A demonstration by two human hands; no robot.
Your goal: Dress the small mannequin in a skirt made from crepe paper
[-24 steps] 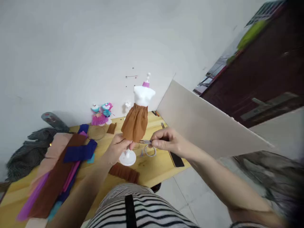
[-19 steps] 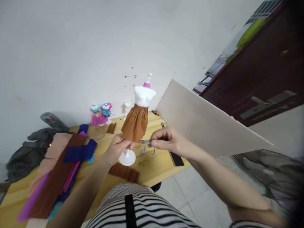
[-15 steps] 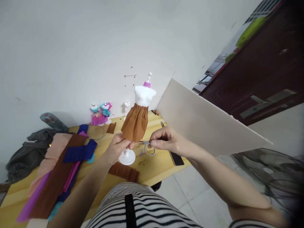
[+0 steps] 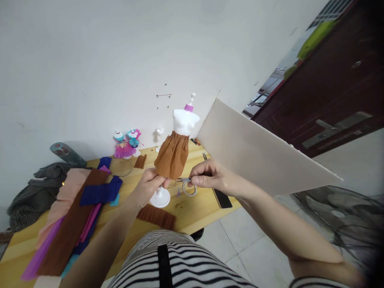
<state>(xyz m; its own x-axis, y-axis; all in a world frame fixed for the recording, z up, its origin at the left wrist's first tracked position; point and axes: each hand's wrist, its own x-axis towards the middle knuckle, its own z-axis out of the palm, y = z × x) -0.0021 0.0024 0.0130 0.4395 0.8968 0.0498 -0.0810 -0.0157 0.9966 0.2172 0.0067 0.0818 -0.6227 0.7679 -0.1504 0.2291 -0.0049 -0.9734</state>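
Observation:
A small white dress form [image 4: 185, 122] with a purple neck wears a gathered brown skirt [image 4: 172, 155]. It leans to the right over its round white base [image 4: 160, 198]. My left hand [image 4: 151, 182] is closed on the skirt's lower hem; whether its fingers also grip the stand's pole is hidden. From the right, my right hand [image 4: 207, 175] pinches small scissors [image 4: 184, 180], their handles covered by the fingers. The metal tips point left, right at the hem's lower right edge.
Brown, purple and blue fabric strips [image 4: 99, 194] pile up at the table's left. A pleated brown piece [image 4: 156, 217] lies at the front edge. A tape roll [image 4: 190, 189] and a phone [image 4: 222, 199] are by my right hand. Dressed mini forms [image 4: 125, 150] stand by the wall; a board [image 4: 258, 148] rises right.
The dress form and skirt have shifted slightly to the right. Both hands keep nearly the same place, with the scissor tips still at the hem.

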